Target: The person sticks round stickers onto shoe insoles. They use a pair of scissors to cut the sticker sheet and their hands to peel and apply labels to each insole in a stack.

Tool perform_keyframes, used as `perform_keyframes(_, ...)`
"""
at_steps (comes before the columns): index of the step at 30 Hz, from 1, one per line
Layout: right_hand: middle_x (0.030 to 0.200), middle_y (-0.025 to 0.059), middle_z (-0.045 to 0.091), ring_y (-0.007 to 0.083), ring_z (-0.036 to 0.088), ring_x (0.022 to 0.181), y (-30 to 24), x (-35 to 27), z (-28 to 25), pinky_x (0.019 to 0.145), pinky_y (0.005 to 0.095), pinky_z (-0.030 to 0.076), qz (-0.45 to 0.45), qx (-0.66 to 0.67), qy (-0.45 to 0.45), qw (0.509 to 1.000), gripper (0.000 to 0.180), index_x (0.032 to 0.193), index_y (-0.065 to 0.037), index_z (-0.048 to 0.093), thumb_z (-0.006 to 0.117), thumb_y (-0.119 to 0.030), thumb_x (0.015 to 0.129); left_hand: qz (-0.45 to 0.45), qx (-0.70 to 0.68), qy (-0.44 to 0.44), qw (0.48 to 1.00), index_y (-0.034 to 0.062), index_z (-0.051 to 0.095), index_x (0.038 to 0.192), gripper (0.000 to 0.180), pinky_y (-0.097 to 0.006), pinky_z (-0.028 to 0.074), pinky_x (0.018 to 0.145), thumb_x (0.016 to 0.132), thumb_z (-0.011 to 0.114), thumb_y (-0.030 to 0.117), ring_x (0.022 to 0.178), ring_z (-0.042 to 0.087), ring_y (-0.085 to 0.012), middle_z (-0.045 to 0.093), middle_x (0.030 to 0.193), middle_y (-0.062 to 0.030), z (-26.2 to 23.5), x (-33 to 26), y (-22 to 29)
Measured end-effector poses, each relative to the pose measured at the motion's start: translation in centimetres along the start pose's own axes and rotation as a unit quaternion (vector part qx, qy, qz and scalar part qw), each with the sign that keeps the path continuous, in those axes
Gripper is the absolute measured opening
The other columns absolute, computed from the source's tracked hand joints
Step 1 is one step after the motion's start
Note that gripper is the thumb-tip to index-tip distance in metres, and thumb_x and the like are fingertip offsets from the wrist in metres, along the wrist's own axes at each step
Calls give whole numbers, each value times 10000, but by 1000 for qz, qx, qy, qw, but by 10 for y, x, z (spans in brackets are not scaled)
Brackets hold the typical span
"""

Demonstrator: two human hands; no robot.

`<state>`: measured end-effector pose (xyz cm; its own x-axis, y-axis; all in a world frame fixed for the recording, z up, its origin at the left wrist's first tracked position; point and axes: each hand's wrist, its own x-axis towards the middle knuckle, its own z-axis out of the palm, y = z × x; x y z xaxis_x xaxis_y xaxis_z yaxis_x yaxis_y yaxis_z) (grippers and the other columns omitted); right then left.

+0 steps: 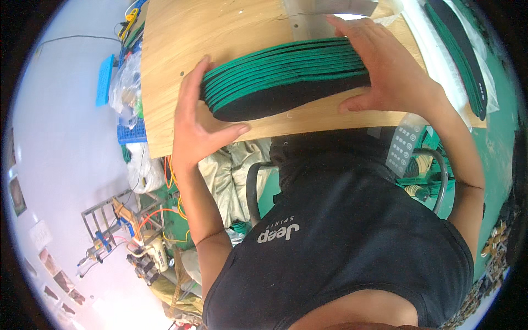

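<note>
A thick stack of insoles [286, 74], green and black in layers, sits at the near part of the wooden table. Its layered edges show, and one black insole face is turned toward me. At the stack's left end is my left hand [192, 115], fingers stretched upward along that end and thumb spread out below. My right hand [390, 71] cups the right end, fingers spread over the far side and thumb apart on the near side. Both hands flank the stack with wide-open fingers. Whether they press on its ends I cannot tell.
The wooden table [176, 33] has its near edge just in front of my body. Another row of green and black insoles [459, 60] lies at the far right. A blue crate [131, 133] and plastic bags [127, 91] stand by the left edge. Metal chair arms [253, 190] flank me.
</note>
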<state>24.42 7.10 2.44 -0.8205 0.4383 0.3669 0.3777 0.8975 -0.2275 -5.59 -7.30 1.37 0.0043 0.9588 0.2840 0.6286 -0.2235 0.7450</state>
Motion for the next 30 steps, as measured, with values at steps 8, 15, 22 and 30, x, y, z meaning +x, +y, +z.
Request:
perform_keyframes(8,1084,133,589,329,581,1020,16,-12,-1,861,379,478,14,69,-17,997,678,1238,-66,525,851,-203,659,87,97,65,989,24,619,1143,681,-376,480,858,532,892,150,1019,572,-296,563,1107,-158,13,3,-11)
perform_keyframes(15,1069,151,587,349,581,1001,30,-22,1,843,383,480,-6,80,-5,997,678,1211,-44,519,853,-244,656,102,147,118,977,-10,570,1219,788,-387,461,888,522,896,159,1019,568,-321,579,1084,-166,19,-8,-11)
perform_keyframes(22,1129,154,557,347,566,1037,45,-48,3,901,370,458,88,125,-76,985,781,1297,-68,442,862,-187,650,84,121,122,982,-14,545,1190,734,-380,421,950,556,869,167,1054,546,-285,564,1133,-169,33,-15,-17)
perform_keyframes(30,1254,209,502,352,491,1185,39,-55,-4,991,403,408,102,240,-64,963,760,1319,2,424,802,-312,739,53,75,108,990,-20,599,1179,676,-359,484,856,599,860,208,966,622,-272,649,1065,-157,38,-4,-15)
